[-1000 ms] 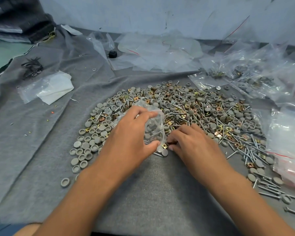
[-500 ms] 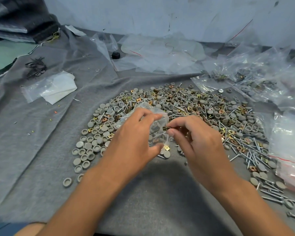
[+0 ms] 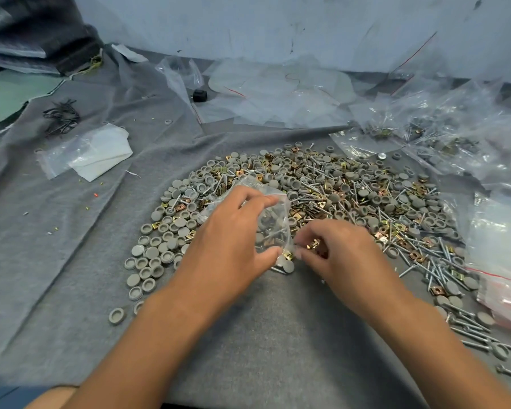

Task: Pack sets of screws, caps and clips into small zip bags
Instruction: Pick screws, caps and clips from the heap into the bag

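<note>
A broad heap of grey caps, silver screws and brass clips covers the grey cloth. My left hand grips a small clear zip bag at the heap's near edge; caps and screws show through its plastic. Just right of the bag, my right hand is low over the heap with curled fingers pinching a brass clip. The two hands almost touch at the bag's lower right corner.
Filled zip bags pile up at the back right, and more bags with red zip strips lie at the right edge. Empty clear bags lie at the back centre. A white sheet in plastic and black clips lie at left.
My right hand lifted a brass clip up to the bag's mouth, then dropped back down to the heap beside the bag's lower corner, where it pinches a clip. The left hand kept hold of the bag.
</note>
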A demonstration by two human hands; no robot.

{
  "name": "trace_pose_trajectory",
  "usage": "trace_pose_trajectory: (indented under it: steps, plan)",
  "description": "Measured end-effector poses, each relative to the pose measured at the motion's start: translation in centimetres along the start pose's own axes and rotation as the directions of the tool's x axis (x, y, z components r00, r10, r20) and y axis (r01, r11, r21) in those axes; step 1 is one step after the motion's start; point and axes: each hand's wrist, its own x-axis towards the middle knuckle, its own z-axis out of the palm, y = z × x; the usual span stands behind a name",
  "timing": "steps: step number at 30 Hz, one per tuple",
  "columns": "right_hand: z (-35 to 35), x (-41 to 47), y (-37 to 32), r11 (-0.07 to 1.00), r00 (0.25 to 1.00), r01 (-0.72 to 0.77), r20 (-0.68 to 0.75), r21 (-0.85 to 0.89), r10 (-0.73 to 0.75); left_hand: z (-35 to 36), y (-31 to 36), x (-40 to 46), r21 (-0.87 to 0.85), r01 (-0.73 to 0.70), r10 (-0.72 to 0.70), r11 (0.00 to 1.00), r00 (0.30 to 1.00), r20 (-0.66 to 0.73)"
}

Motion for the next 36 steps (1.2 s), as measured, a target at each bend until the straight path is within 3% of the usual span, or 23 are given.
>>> trace_pose_trajectory:
  steps: [3,9,15,18,21,28,32,36]
  plan:
    - [0.9,0.0,-0.4,0.995,0.996,0.060,0.067,-0.085,-0.054,0.0,0.0,0.0,0.003,-0.007,0.007,1.000,1.000,-0.003]
    - [1.2,-0.1,-0.4,0.997,0.994,0.060,0.092,-0.051,-0.055,-0.2,-0.2,0.0,0.022,0.000,0.000,1.000,1.000,-0.003]
    - [-1.1,0.0,1.6,0.991,0.998,-0.052,0.012,-0.126,0.054,-0.2,-0.3,0.0,0.036,0.001,-0.002,0.999,1.000,0.015]
    - [-1.1,-0.3,1.2,0.977,0.998,-0.025,0.047,-0.214,0.035,-0.1,-0.1,-0.1,0.027,0.000,-0.001,1.000,1.000,0.018]
    - [-1.0,-0.3,0.1,0.954,1.000,-0.021,-0.012,-0.299,0.019,-0.1,0.1,-0.1,0.031,0.001,-0.002,1.000,1.000,0.019]
    - [-0.8,-0.2,-0.8,0.935,0.997,-0.075,-0.040,-0.347,0.066,-0.1,0.3,-0.2,0.042,0.001,-0.002,0.999,1.000,0.024]
    - [-0.6,-0.4,-1.0,0.953,0.992,-0.096,-0.109,-0.288,0.067,-0.1,0.4,-0.1,0.042,0.007,-0.008,0.999,1.000,0.028]
    - [-0.8,-0.1,0.1,0.989,0.990,-0.108,-0.104,-0.102,0.097,0.0,0.4,-0.1,0.034,0.010,-0.011,0.999,0.999,0.031]
